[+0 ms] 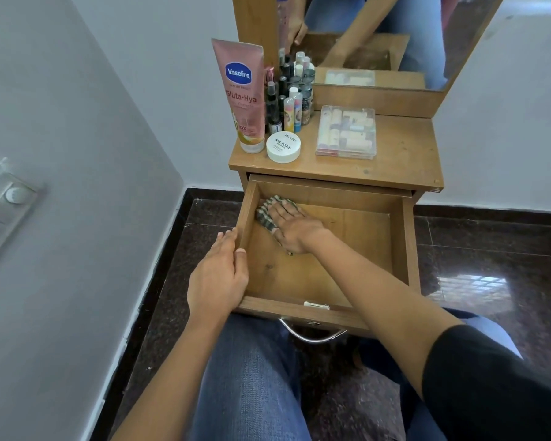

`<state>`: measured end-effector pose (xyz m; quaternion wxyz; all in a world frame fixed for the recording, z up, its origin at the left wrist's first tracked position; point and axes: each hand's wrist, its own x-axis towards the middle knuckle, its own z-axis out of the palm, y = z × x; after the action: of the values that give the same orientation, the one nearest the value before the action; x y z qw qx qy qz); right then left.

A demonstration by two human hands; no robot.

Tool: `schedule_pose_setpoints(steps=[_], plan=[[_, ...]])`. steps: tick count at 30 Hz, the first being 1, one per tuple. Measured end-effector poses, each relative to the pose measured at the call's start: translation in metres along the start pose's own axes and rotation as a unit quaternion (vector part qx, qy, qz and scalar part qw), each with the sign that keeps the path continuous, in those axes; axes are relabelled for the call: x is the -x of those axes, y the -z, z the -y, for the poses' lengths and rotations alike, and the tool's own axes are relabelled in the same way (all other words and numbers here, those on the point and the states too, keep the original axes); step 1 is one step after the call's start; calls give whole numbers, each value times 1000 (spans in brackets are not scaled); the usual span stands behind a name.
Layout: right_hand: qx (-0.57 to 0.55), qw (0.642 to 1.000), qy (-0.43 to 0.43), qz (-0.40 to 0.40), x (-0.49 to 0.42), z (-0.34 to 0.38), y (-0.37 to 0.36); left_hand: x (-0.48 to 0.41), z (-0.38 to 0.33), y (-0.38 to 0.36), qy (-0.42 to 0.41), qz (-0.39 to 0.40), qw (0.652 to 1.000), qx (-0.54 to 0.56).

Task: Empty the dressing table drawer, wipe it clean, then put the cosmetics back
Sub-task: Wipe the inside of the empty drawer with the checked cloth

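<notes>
The wooden drawer [404, 249] is pulled out and holds no cosmetics. My right hand [295, 230] lies flat inside it, pressing a striped cloth [265, 214] onto the drawer floor near the back left corner. My left hand [220, 272] grips the drawer's left wall near the front. On the tabletop [404, 151] stand a pink Vaseline tube [240, 93], a white nail polish remover jar [283, 147], a cluster of small bottles [291, 93] and a clear plastic case of lipsticks [346, 132].
A mirror [379, 36] rises behind the tabletop. A grey wall with a switch plate [7, 208] is at the left. The floor is dark polished stone [490, 265]. My jeans-clad knees sit under the drawer's metal handle [312, 337].
</notes>
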<state>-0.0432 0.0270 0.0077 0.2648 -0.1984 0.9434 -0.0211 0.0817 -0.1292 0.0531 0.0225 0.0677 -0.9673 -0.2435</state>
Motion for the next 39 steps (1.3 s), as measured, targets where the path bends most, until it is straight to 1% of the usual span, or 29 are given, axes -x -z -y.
schedule_pose_setpoints(steps=[3, 5, 8, 10, 13, 15, 18, 20, 22, 24, 26, 31, 34, 37, 39], plan=[[-18, 999, -45, 2, 15, -15, -9, 0, 1, 0, 0, 3, 1000, -1], [-35, 994, -100, -4, 29, -30, -20, -1, 2, -1, -3, 2, 1000, 2], [-71, 976, -206, -12, 56, -56, -34, -1, 3, -2, -6, -2, 1000, 4], [-103, 963, -250, -7, 69, -68, -39, 0, 3, -3, -5, -3, 1000, 4], [-135, 961, -238, 30, 74, -73, -37, -1, 0, -3, -6, -4, 1000, 3], [-122, 969, -206, 53, 74, -65, -33, -1, -2, -2, -8, -5, 1000, 3], [-76, 986, -131, 64, 73, -36, -33, -2, -2, -3, -7, -5, 1000, 2], [-79, 990, -95, 68, 66, -20, -33, -2, -1, -3, -7, -4, 1000, -3], [-92, 991, -79, 63, 56, -15, -29, -2, 0, -3, -14, -1, 1000, -10], [-102, 990, -83, 49, 49, -18, -24, -2, -1, -3, -16, 2, 1000, -14], [-115, 987, -106, 36, 45, -25, -18, -1, -2, -1, -18, 4, 1000, -15], [-149, 969, -195, 21, 58, -44, -18, 1, -3, 0, -24, 0, 1000, -11], [-142, 957, -254, 10, 80, -49, -29, 2, -4, -1, -33, -3, 999, -12], [-133, 958, -255, 22, 94, -40, -37, 1, -5, -1, -38, -4, 999, -22], [-154, 963, -218, 40, 99, -32, -38, 0, -6, 0, -45, -1, 998, -31]])
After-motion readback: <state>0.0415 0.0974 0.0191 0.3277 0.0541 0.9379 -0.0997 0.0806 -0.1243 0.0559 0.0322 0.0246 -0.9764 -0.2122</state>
